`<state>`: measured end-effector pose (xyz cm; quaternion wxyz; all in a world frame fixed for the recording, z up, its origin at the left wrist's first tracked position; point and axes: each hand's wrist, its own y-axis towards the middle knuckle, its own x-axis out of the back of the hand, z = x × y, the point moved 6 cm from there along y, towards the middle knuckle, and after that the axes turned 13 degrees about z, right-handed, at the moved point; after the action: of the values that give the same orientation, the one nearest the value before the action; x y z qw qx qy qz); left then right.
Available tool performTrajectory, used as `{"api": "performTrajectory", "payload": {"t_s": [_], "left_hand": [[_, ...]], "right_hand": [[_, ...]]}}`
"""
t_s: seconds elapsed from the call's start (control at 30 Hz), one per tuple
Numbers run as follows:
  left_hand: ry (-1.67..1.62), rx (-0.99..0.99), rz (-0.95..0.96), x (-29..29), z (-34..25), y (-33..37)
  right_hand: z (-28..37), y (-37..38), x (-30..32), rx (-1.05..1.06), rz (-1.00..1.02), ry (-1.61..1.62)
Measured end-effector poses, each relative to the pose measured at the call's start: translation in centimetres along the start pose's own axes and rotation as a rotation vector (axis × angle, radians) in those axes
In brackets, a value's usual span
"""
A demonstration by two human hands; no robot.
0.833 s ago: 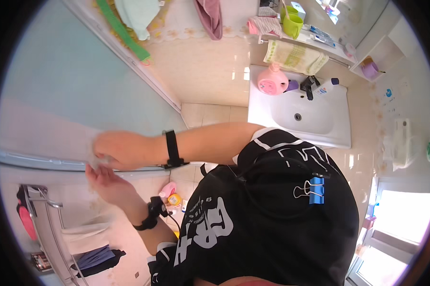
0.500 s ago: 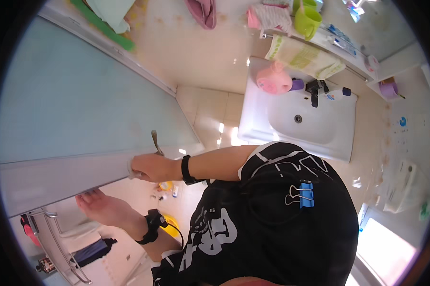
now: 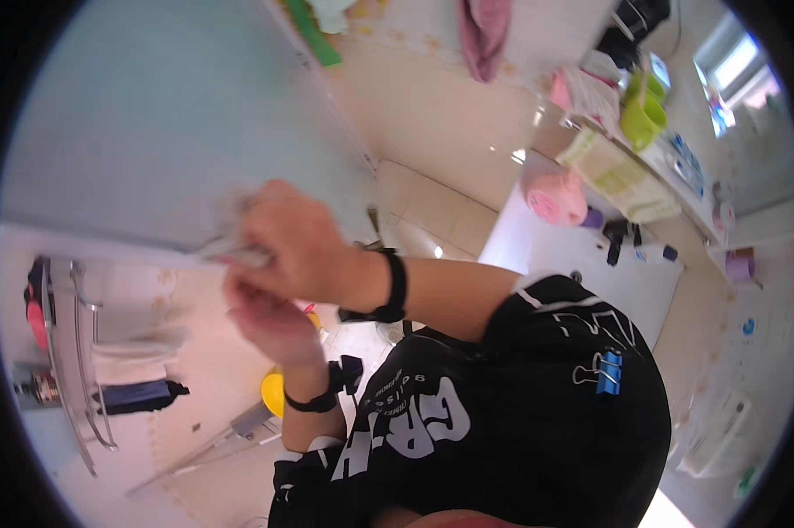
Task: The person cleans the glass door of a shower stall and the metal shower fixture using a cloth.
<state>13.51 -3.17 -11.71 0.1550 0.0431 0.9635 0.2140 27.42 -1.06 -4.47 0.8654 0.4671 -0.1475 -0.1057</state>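
My right hand (image 3: 296, 231) is closed on a whitish cloth (image 3: 243, 253) that lies against the edge of a pale blue-green frosted glass panel (image 3: 142, 123). Motion smears the hand and the cloth. Just below it is my left hand (image 3: 275, 319), raised close under the cloth. Its fingers are blurred and partly overlapped by the right hand, so whether they grip the cloth does not show. Dark bands circle both wrists.
A white washbasin (image 3: 547, 238) with a black tap (image 3: 615, 242) stands to the right, a pink jug (image 3: 555, 198) on its rim. Green cups (image 3: 643, 119) sit on a shelf above. At the left is a metal towel rack (image 3: 71, 352); a yellow basin (image 3: 274, 393) is below.
My right hand has moved up along the panel with the cloth. My left hand has left the panel's lower edge and come right and up, beneath the right hand. The view has shifted too.
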Motion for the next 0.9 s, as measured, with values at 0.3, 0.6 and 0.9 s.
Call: {"api": "performTrajectory", "payload": {"t_s": [0.3,0.6,0.9], "left_hand": [[0.058,-0.034,0.339,-2.4,-0.1,2.0],[0.074,-0.076,0.523,-0.4,-1.9,4.7],[-0.094,0.016,0.205,8.6,-1.2,6.5]], "right_hand": [[-0.4,-0.4,2.0,-0.121,0.024,-0.061],[3.9,5.7,-0.4,0.036,-0.173,-0.211],[-1.5,-1.4,-11.6,-0.006,0.113,-0.077]]}}
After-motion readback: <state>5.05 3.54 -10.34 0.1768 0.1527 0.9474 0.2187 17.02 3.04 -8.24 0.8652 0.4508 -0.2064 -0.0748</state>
